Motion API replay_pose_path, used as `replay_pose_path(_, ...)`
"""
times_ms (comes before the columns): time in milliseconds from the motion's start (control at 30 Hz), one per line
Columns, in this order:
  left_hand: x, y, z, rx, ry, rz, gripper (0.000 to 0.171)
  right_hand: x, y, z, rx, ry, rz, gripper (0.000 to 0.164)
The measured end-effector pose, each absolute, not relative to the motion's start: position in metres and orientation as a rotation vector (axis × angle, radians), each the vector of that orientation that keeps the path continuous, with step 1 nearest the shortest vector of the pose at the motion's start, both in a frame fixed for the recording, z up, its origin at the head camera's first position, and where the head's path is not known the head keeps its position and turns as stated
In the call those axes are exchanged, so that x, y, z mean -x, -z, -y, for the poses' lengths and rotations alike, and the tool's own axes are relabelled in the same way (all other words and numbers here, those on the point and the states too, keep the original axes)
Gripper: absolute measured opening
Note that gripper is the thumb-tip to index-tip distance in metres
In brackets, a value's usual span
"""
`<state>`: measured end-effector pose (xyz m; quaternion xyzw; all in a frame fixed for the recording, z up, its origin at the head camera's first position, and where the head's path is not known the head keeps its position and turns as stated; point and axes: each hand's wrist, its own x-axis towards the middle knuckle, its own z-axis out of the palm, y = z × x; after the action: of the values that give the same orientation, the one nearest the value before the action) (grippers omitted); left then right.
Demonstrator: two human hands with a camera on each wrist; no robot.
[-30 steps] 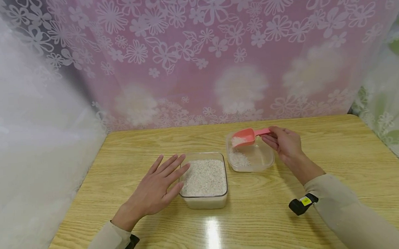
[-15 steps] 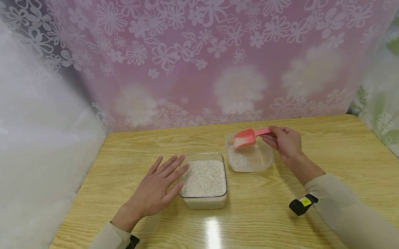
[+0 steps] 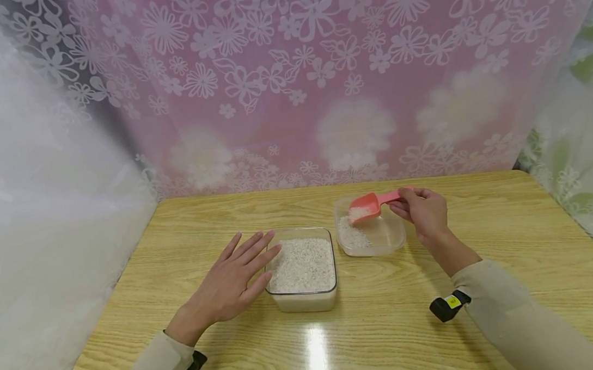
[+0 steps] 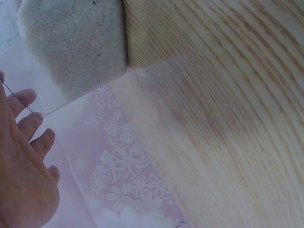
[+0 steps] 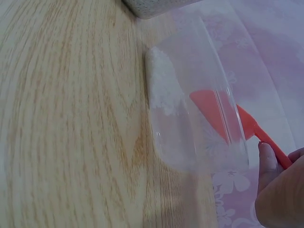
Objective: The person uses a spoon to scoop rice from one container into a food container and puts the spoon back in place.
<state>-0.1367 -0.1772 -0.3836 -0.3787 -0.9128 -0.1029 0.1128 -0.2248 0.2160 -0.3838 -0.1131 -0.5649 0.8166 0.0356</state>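
In the head view my right hand (image 3: 425, 213) grips the handle of a pink scoop (image 3: 365, 208). Some rice lies in the scoop, which is tilted down inside a clear plastic container (image 3: 388, 235). More rice (image 3: 352, 235) is heaped on that container's left side. My left hand (image 3: 226, 282) has its fingers straight and spread, touching the left rim of a clear square bin (image 3: 305, 302) filled with rice. The left wrist view shows the fingers (image 4: 43, 142) at the bin's rim. Through the container wall, the right wrist view shows the scoop (image 5: 216, 114) above the rice (image 5: 164, 80).
Both containers stand on a wood-grain table (image 3: 380, 323), the bin left and nearer, the plastic container right and farther back. A pink floral curtain (image 3: 274, 98) hangs behind the table's back edge. Pale sheets hang at the left and right sides.
The scoop has shifted slightly right and down within the plastic container, and its tip has turned a little downward. The left hand stays on the bin's rim.
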Motion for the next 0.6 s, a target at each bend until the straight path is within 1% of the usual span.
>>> replay_pose_path(600,0.1366,0.3840,0.1774,1.109,0.313,2.677,0.051,0.2235,0.3781,-0.2179,0.350,-2.376,1.850,0.024)
